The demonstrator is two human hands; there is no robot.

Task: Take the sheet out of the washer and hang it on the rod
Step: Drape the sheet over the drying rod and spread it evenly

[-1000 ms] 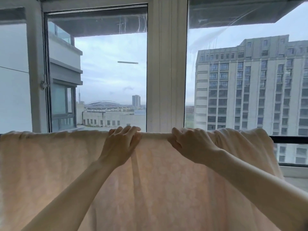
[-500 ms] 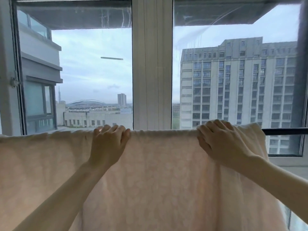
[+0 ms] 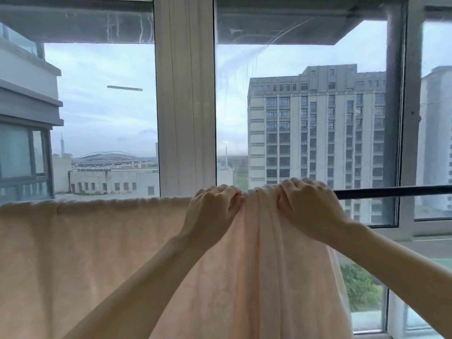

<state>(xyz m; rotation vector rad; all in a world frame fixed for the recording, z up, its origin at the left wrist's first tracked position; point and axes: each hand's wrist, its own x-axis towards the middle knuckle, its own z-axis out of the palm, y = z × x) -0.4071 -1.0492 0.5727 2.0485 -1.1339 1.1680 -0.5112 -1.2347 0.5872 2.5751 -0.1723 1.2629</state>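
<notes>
One view only here, a wide-angle camera worn on the head, so there's no second angle sharing the scene. It looks straight ahead and slightly down, out toward the window (image 3: 303,113), square to the glass. We're close in: the forearms rise from the bottom edge, and the left hand (image 3: 210,211) and right hand (image 3: 308,206) sit just below the middle of the frame, side by side. The rod (image 3: 391,191) runs level across the picture at about hand height, with the sheet (image 3: 97,253) filling the lower left half. The wide lens bows the window frame (image 3: 186,94) slightly near the edges.
</notes>
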